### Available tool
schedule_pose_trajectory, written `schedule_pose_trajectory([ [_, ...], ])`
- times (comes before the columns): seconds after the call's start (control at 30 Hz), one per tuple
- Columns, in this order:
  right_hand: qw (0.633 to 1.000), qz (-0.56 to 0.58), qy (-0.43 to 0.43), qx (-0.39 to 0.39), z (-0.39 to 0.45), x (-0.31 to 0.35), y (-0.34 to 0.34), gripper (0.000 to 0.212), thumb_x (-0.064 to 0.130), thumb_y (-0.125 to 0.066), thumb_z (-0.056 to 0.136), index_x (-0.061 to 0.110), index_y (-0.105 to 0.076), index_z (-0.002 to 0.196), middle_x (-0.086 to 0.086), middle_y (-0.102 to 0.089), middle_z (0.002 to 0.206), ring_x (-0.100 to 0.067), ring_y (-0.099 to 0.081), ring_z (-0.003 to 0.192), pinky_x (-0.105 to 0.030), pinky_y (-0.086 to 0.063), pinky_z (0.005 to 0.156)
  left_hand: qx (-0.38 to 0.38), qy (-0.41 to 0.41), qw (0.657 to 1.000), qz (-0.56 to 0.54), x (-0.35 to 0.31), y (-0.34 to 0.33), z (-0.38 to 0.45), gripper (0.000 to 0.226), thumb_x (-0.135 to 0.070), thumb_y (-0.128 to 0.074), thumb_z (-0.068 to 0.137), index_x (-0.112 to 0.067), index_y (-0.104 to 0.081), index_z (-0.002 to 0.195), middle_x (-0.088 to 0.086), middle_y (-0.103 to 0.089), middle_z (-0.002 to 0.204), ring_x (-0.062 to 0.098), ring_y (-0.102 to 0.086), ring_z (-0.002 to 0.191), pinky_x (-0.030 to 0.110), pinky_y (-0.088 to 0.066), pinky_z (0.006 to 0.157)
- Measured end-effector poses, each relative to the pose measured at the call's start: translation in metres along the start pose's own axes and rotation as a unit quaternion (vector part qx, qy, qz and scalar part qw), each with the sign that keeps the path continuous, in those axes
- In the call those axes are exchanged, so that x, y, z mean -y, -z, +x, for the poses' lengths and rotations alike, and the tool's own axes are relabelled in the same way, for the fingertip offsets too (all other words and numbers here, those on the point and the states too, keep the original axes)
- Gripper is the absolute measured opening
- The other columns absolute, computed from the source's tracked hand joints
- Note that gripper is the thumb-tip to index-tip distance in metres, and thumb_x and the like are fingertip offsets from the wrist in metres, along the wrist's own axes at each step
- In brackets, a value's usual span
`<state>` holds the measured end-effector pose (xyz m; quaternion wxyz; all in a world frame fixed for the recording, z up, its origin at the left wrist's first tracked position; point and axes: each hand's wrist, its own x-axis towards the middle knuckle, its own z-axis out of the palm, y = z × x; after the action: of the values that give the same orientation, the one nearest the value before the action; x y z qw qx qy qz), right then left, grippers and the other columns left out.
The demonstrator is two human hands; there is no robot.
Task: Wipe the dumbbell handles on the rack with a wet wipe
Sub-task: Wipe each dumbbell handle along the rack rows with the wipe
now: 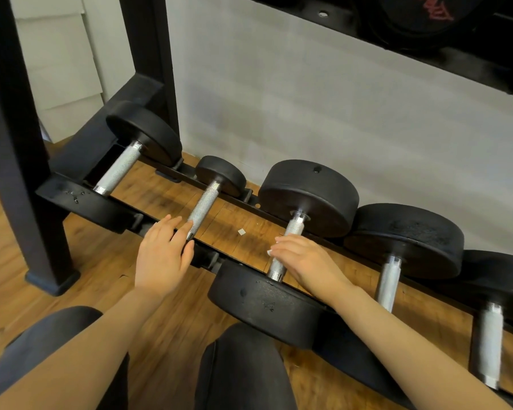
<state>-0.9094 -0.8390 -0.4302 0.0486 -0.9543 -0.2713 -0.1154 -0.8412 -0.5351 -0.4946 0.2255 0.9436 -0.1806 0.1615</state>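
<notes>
A person's right hand presses a wet wipe around the third dumbbell handle on the low rack, the flat, empty left hand touching the neighbouring handle, where a loose grip could let the wipe drop to the floor.

five dumbbells are seen along the low black rack over a wooden floor. the third dumbbell's handle is covered by the right hand, a white wipe showing at the fingertips. the second handle is touched by the left hand, fingers extended.
</notes>
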Motion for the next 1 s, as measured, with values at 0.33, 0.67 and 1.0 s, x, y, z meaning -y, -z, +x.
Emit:
schedule_pose_trajectory([
  [0.33, 1.0, -0.023, 0.006, -0.009, -0.001, 0.001, 0.005, 0.043, 0.013, -0.083, 0.072, 0.018, -0.071, 0.113, 0.003, -0.07, 0.112, -0.017, -0.061, 0.112, -0.034, -0.045, 0.098, 0.008, 0.004, 1.0, 0.005, -0.002, 0.001, 0.001, 0.05, -0.034, -0.036, 0.098, -0.004, -0.062, 0.128, 0.018, -0.062, 0.125, 0.039, -0.05, 0.127, 0.053, -0.043, 0.104],
  [0.67, 0.999, 0.011, -0.031, -0.039, -0.005, -0.005, 0.011, 0.04, 0.007, -0.079, 0.077, 0.015, -0.072, 0.115, -0.001, -0.07, 0.111, -0.018, -0.062, 0.106, -0.037, -0.056, 0.085, 0.011, 0.004, 1.0, 0.008, 0.0, 0.0, 0.001, 0.05, -0.034, -0.035, 0.099, -0.005, -0.063, 0.129, 0.017, -0.062, 0.126, 0.038, -0.05, 0.128, 0.054, -0.041, 0.106],
  [1.0, 0.997, 0.022, -0.031, -0.072, -0.007, -0.002, 0.01, 0.046, 0.001, -0.083, 0.07, 0.011, -0.072, 0.113, -0.004, -0.071, 0.108, -0.02, -0.065, 0.097, -0.037, -0.059, 0.076, 0.018, 0.006, 1.0, 0.005, 0.001, 0.0, 0.001, 0.051, -0.035, -0.034, 0.099, -0.005, -0.062, 0.129, 0.017, -0.061, 0.126, 0.038, -0.05, 0.129, 0.054, -0.041, 0.106],
])
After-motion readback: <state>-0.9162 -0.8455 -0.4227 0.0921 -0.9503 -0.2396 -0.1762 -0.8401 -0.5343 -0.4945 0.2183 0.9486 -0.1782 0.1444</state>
